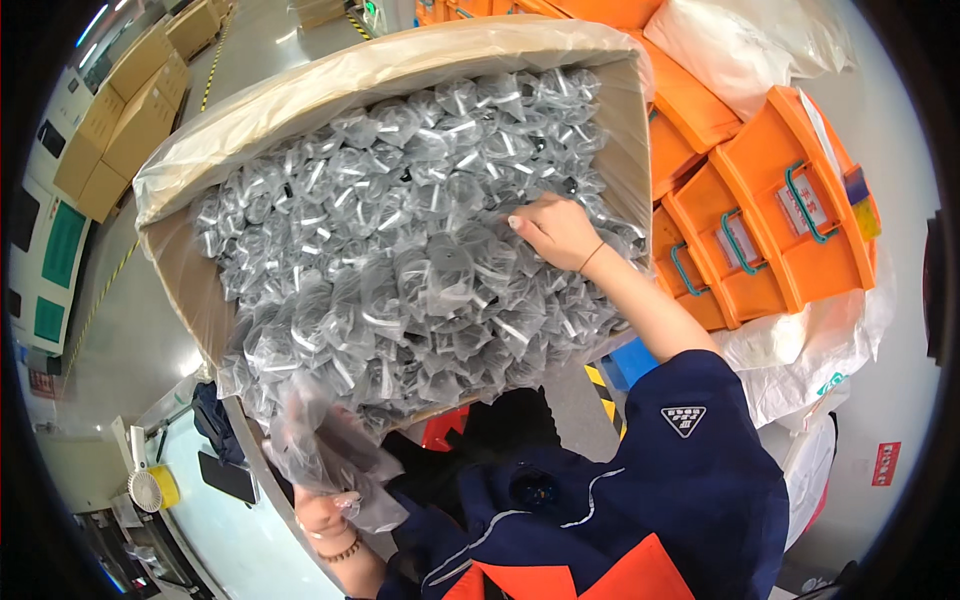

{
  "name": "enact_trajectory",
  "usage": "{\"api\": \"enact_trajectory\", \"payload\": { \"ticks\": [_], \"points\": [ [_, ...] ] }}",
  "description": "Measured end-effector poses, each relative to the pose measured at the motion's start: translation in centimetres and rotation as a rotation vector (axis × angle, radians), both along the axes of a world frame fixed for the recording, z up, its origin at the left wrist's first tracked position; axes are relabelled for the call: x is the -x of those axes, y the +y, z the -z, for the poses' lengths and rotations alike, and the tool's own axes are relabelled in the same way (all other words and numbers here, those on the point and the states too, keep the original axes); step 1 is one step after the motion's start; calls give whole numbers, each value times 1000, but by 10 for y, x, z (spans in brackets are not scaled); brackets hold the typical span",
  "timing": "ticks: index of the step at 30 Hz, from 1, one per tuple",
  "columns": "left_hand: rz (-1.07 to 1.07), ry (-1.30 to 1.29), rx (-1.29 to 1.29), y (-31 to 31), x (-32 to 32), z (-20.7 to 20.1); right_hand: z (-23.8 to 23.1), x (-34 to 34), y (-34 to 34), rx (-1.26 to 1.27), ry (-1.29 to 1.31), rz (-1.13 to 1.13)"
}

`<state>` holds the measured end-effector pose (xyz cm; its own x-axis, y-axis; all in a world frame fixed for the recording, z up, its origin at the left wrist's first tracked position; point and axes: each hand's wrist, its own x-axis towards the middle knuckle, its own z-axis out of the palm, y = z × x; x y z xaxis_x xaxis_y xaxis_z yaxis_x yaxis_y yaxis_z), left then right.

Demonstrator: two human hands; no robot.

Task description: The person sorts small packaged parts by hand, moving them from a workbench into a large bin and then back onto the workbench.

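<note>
A large cardboard box [622, 130] lined with clear film is in front of me, filled with rows of dark parts in clear plastic bags [370, 290]. My right hand [555, 232] reaches into the right side of the rows. Its fingers are curled around the top of one bagged part, and the fingertips are partly hidden. At the lower left, outside the box's near edge, my left hand [325, 512] is closed on several clear plastic bags [335, 450] with something grey inside. The bags are slightly blurred, so their contents are unclear.
Orange bins [740, 220] with green handles are stacked at the right, beside white plastic sacks [740, 50]. On a pale table at the lower left are a phone [228, 477], a small fan [146, 490] and a dark cloth item [215, 420]. Cardboard boxes [140, 120] stand far left.
</note>
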<state>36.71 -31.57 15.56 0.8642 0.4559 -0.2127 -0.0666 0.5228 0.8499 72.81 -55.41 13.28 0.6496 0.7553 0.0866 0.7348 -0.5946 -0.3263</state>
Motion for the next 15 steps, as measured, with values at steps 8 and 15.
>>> {"api": "enact_trajectory", "payload": {
  "ticks": [8,15],
  "points": [
    [641,-166,387,-108,-174,-16,-48,69,-51,-877,45,-24],
    [682,-194,846,-208,-297,3,-77,68,-93,-444,-238,115]
  ]
}}
